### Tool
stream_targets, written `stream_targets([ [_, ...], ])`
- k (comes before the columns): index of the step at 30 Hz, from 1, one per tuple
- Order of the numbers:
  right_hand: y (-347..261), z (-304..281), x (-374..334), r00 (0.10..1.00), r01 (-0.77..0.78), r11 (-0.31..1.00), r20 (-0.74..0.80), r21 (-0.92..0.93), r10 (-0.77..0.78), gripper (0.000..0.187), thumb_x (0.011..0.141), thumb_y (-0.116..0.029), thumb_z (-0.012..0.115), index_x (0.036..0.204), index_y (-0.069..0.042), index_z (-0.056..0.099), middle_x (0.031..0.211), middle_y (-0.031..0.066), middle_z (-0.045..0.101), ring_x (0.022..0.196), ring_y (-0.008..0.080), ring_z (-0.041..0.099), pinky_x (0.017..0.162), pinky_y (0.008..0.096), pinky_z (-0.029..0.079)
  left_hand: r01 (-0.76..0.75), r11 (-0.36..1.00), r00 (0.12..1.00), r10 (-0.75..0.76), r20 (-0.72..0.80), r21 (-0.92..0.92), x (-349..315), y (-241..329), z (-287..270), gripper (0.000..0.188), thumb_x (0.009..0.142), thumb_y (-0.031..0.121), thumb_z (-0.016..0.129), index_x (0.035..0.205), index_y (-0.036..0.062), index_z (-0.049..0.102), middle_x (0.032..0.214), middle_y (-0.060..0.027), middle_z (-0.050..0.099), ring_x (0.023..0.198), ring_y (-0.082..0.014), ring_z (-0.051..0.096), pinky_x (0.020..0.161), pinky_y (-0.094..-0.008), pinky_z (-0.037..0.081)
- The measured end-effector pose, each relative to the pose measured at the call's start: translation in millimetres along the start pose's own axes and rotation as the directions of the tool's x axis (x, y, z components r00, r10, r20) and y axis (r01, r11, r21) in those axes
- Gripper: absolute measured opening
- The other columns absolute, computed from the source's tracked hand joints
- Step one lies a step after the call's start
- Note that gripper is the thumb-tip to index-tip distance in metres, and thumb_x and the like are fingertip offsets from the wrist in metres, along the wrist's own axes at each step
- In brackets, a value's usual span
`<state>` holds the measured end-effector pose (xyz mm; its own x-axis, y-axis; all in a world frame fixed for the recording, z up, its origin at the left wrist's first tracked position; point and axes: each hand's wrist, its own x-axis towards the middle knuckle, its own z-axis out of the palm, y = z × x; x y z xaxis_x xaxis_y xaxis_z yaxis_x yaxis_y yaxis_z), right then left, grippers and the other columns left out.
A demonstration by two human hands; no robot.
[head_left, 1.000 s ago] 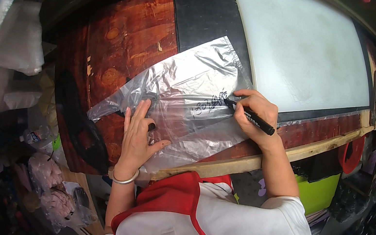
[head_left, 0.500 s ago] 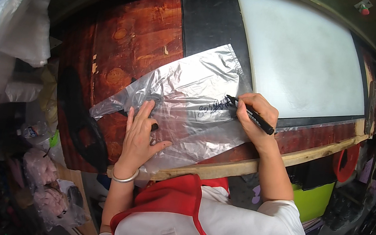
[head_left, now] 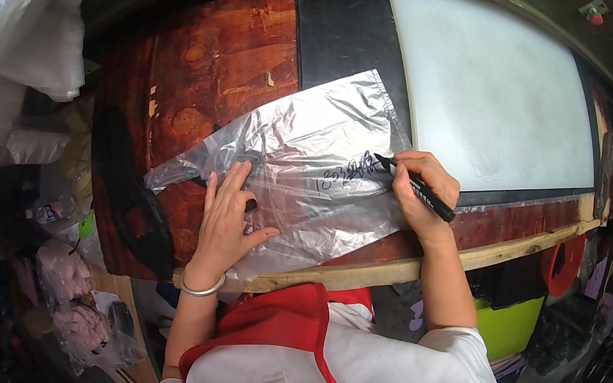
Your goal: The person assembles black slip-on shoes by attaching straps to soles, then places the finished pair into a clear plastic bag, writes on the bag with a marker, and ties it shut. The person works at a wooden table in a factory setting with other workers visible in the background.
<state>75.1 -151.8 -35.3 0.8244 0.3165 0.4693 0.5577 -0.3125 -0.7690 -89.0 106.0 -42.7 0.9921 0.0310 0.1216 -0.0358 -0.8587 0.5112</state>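
A clear, crinkled plastic bag (head_left: 308, 132) lies at a slant across the reddish wooden tabletop (head_left: 223, 58) and a black mat (head_left: 341, 33). My left hand (head_left: 226, 219) rests flat on the bag's near left part, fingers spread, a dark ring on one finger and a silver bangle at the wrist. My right hand (head_left: 427, 190) grips a black marker pen (head_left: 433, 201), its tip at the right end of a line of dark handwriting on the bag.
A large white board (head_left: 498, 94) lies on the table's right side. A long black object (head_left: 133, 196) sits at the left edge. Pale wood (head_left: 357, 277) borders the table's front. Clear plastic sheets (head_left: 41, 45) hang at left; bagged pink items (head_left: 75, 307) lie below them.
My right hand and the marker have shifted slightly right, and the written line reaches a little further. My left hand stays in place on the bag.
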Motion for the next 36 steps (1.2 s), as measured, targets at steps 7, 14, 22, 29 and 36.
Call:
stream_targets([
  [7,2,1,2,0.995,0.078,0.997,0.057,0.005,-0.078,0.008,0.07,0.0,0.07,0.074,0.0,0.063,0.075,0.0121,0.065,0.069,0.0234,0.065,0.061,0.0298,0.051,0.012,1.0,1.0,-0.012,0.007,0.002,0,1,-1,0.057,0.063,0.023,0.085,0.101,0.0053,0.047,0.147,-0.0214,0.035,0.138,-0.0363,0.031,0.113,-0.0521,0.017],
  [14,3,0,0,0.995,0.042,0.999,0.089,0.005,-0.042,0.008,0.07,0.001,0.07,0.075,0.001,0.063,0.074,0.012,0.065,0.069,0.0234,0.065,0.062,0.03,0.051,0.011,1.0,1.0,-0.011,0.002,-0.003,1,1,-1,0.057,0.063,0.022,0.085,0.101,0.0055,0.047,0.147,-0.0208,0.035,0.138,-0.0358,0.031,0.113,-0.0523,0.017],
  [22,-14,-6,1,1.0,0.018,0.998,-0.015,0.059,-0.017,0.006,0.073,0.003,0.067,0.076,0.003,0.062,0.078,0.0145,0.066,0.073,0.0249,0.066,0.066,0.0296,0.052,0.011,1.0,1.0,-0.011,-0.003,-0.007,0,1,-2,0.058,0.063,0.022,0.085,0.102,0.0046,0.047,0.146,-0.0226,0.035,0.138,-0.0368,0.032,0.113,-0.0525,0.018],
  [29,-37,-1,-22,0.929,-0.075,0.979,0.371,0.189,0.0,0.007,0.074,0.001,0.07,0.077,0.002,0.064,0.079,0.0151,0.067,0.077,0.026,0.067,0.067,0.0307,0.052,-0.014,1.0,0.998,0.013,-0.057,-0.024,0,1,0,0.059,0.063,0.026,0.085,0.103,0.0036,0.047,0.145,-0.0248,0.035,0.138,-0.0386,0.031,0.112,-0.0534,0.019],
  [36,-28,4,-30,0.964,-0.007,0.994,0.264,0.108,-0.022,0.009,0.072,-0.001,0.072,0.078,0.001,0.066,0.076,0.0136,0.066,0.077,0.0273,0.066,0.068,0.0335,0.052,-0.019,0.999,0.999,0.018,-0.036,-0.028,-2,-1,-1,0.061,0.062,0.028,0.086,0.102,0.0038,0.047,0.146,-0.023,0.036,0.138,-0.0375,0.031,0.113,-0.0533,0.019],
])
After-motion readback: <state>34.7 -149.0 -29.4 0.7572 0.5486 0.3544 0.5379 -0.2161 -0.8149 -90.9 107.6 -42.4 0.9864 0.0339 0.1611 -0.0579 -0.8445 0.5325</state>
